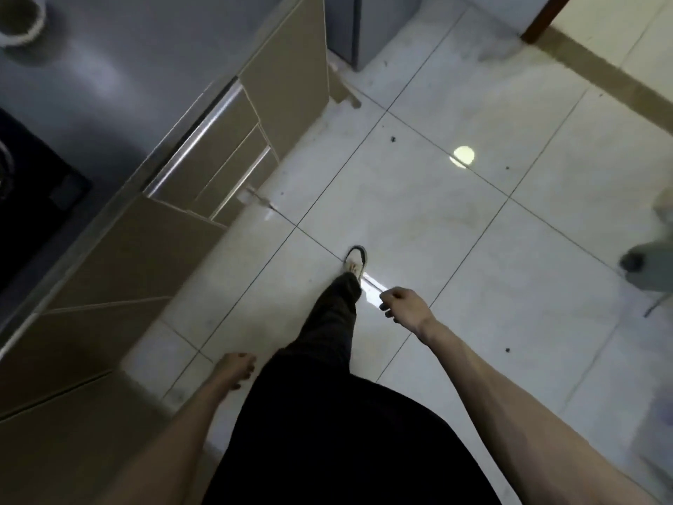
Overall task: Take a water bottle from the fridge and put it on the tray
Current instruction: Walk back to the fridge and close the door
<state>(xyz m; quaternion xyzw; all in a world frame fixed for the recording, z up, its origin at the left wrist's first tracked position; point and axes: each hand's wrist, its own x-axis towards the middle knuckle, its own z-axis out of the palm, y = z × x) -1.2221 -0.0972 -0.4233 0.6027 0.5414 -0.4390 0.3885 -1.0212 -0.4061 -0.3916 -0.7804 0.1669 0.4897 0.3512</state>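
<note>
Head view, looking down at the floor [455, 220] of white tiles. Two of your hands show, both empty. Your left hand [236, 369] hangs beside your dark trousers [327, 322], fingers loosely curled and blurred; how far they are closed cannot be told. Your right hand [404, 308] is held out over the tiles, fingers curled inward around nothing. One foot in a light sandal [355, 260] is visible; the other is hidden. Along the left runs one counter [91, 85] with brown cabinet fronts [225, 147]. The grey unit [368, 27] at the top edge is cut off, possibly the fridge. No water bottle or tray is in view.
</note>
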